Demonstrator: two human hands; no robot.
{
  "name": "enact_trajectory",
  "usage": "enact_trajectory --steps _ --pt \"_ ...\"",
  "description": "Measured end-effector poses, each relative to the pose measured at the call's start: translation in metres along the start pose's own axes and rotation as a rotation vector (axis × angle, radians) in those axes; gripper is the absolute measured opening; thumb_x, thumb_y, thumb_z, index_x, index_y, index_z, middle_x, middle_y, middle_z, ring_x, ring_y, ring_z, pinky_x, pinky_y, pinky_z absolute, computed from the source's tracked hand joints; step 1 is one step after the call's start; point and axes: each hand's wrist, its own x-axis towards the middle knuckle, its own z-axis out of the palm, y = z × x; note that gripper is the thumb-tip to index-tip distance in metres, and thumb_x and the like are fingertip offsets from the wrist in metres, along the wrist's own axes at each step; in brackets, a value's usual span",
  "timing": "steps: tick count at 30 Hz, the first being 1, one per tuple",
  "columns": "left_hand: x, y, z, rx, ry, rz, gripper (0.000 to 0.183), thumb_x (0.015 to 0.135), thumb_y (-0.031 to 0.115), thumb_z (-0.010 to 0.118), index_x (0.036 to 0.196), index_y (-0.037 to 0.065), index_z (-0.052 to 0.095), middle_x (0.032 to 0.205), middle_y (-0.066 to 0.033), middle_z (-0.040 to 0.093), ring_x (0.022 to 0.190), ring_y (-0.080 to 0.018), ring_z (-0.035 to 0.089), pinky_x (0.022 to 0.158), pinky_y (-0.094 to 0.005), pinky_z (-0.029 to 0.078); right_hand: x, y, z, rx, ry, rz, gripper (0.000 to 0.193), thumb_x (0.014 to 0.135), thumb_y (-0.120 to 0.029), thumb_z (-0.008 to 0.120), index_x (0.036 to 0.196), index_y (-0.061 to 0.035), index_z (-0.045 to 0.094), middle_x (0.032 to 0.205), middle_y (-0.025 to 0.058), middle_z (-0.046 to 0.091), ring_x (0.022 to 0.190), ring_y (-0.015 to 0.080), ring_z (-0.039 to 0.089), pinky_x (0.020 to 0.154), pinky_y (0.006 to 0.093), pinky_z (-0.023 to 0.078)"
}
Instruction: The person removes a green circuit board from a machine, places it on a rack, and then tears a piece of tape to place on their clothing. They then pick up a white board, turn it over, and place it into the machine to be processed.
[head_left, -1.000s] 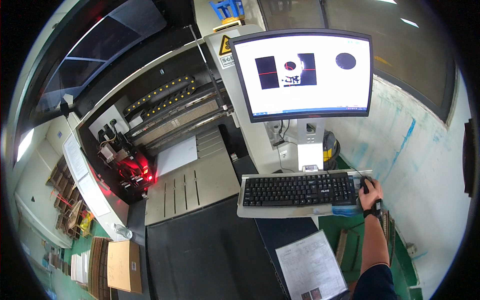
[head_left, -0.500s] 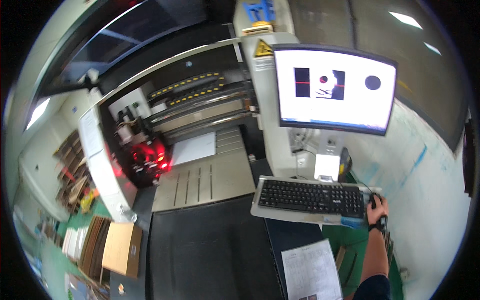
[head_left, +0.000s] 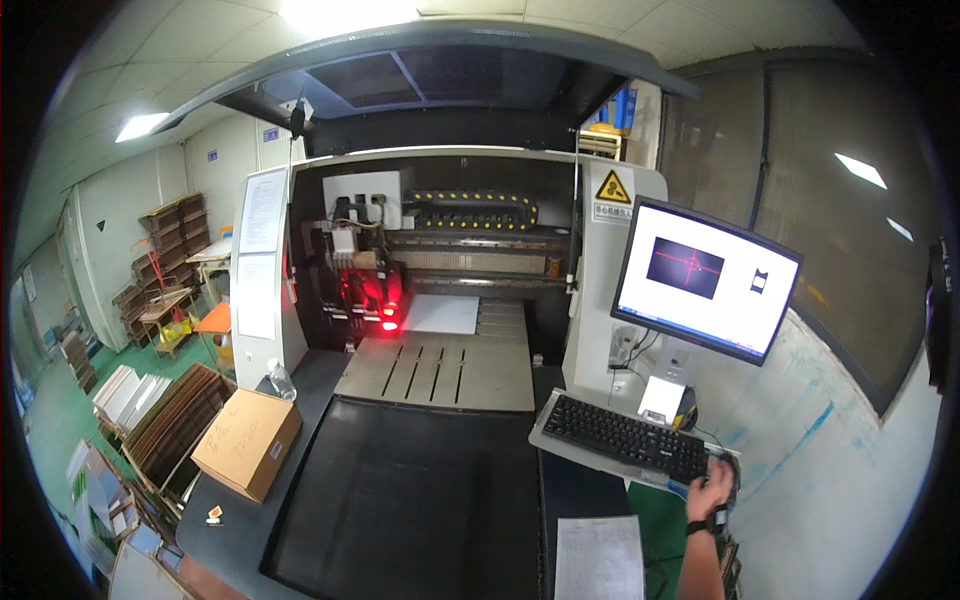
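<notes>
My right hand (head_left: pixel 710 488) is at the right end of the black keyboard (head_left: pixel 625 435), with a dark band at the wrist. Its fingers look stretched and apart, somewhat blurred, and no held object shows in them. Beside them is a dark shape, too unclear to name. My left hand is out of view. Above the keyboard, a monitor (head_left: pixel 690 283) shows a dark picture with a red cross and circle. Left of it stands a large machine under a raised dark lid (head_left: pixel 440 80); its head (head_left: pixel 365 280) glows red beside a white sheet (head_left: pixel 440 314) on the slotted metal bed (head_left: pixel 440 372).
A cardboard box (head_left: pixel 247 440) and a clear plastic bottle (head_left: pixel 280 380) stand on the machine's left ledge. Printed paper (head_left: pixel 598 560) lies at the front right. Stacked boards (head_left: pixel 175 425) lean at the left. A wall (head_left: pixel 790 430) bounds the right side.
The view has levelled and shifted left. My right hand has come off the mouse to the keyboard's right end. The monitor's picture has changed to one with a red cross and circle.
</notes>
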Motion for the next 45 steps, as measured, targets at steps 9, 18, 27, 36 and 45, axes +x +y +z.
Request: enact_trajectory --steps 9,18,27,36,45 --pt "-0.001 0.008 -0.019 0.146 0.018 0.043 0.097 0.065 0.078 0.045 0.116 -0.004 0.051 0.114 -0.0192 0.055 0.109 -0.0339 0.051 0.088 -0.0488 0.036 -0.102 -0.155 -0.104 0.462 -0.857 -0.318 0.024 0.071 -0.017 0.059 0.094 -0.0124 0.063 0.087 0.0082 0.062 0.08 0.0276 0.06 0.069 0.039 0.049" --pt "0.004 0.004 -0.035 0.204 -0.075 0.297 0.076 0.075 0.072 0.038 0.101 0.006 0.064 0.104 -0.0139 0.063 0.103 -0.0327 0.056 0.089 -0.0493 0.038 -0.283 -0.231 -0.183 0.85 -1.191 -0.282 0.026 0.078 -0.023 0.059 0.097 -0.0053 0.063 0.101 0.016 0.059 0.095 0.0343 0.054 0.084 0.0424 0.043" --pt "0.023 -0.069 0.092 -0.72 0.63 0.849 0.068 0.079 0.032 0.059 0.133 0.002 0.031 0.131 -0.0318 0.032 0.099 -0.0427 0.052 0.072 -0.0412 0.048 -0.393 -0.208 -0.186 0.392 -0.966 -0.539 0.055 0.068 -0.014 0.058 0.122 -0.0105 0.049 0.131 0.0175 0.04 0.123 0.0379 0.033 0.097 0.0513 0.032" --pt "-0.188 -0.297 0.163 -0.944 0.123 -0.027 0.04 0.082 0.04 0.054 0.11 0.011 0.055 0.105 -0.013 0.058 0.094 -0.0276 0.054 0.076 -0.0402 0.044 -0.413 -0.214 -0.166 0.166 -1.259 -0.322 0.067 0.072 -0.025 0.061 0.132 -0.0129 0.035 0.143 0.0157 0.02 0.132 0.0372 0.015 0.104 0.0528 0.019" --pt "-0.118 -0.319 0.246 -0.611 -0.136 0.105 0.037 0.083 0.039 0.052 0.109 0.012 0.055 0.105 -0.0115 0.058 0.093 -0.026 0.054 0.075 -0.0394 0.044 -0.398 -0.244 -0.179 -0.002 -1.225 -0.36 0.069 0.07 -0.03 0.064 0.129 -0.0092 0.035 0.139 0.0197 0.024 0.129 0.0403 0.021 0.102 0.0508 0.026"
